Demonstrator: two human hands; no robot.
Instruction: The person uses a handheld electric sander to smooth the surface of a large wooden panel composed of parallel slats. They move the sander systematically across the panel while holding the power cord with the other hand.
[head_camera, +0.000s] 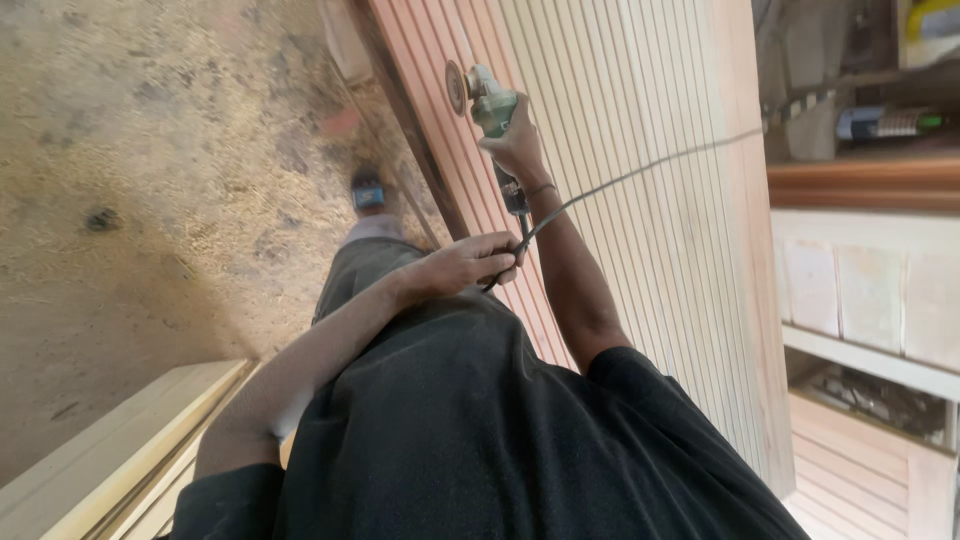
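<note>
Angle grinder (490, 105): a green and grey power tool, set with its round sanding disc (456, 87) against the reddish left edge strip of a grooved wooden panel (640, 200).
Right hand (517, 148): wrapped tightly around the body of the grinder, fingers curled closed on it; a thin band is seen at the wrist.
Left hand (470, 263): closed around the power cord (640, 172) just below the tool's tail, with the fingers folded over the cable.
Cord: thin, dark and pliant; it is run from the grinder across the panel toward its right edge, and is drawn fairly taut.
Handling: the grinder is judged to be stiff, compact and fairly heavy for its size; the slim barrel behind the head is judged the sound place for a grip, well clear of the disc. The cord is judged light and limp.
Panel: pale wood cut in long parallel ribs, with a smoother, redder band along the left edge; the surface looks dry and dusty.
Floor (150, 170): rough and sandy brown, strewn with sawdust; a shoe (368, 192) is seen on it near the panel's left edge.
Planks (120, 450): pale, flat boards lie stacked at the lower left.
Clothing: a black shirt (470, 440) and grey trousers are worn.
</note>
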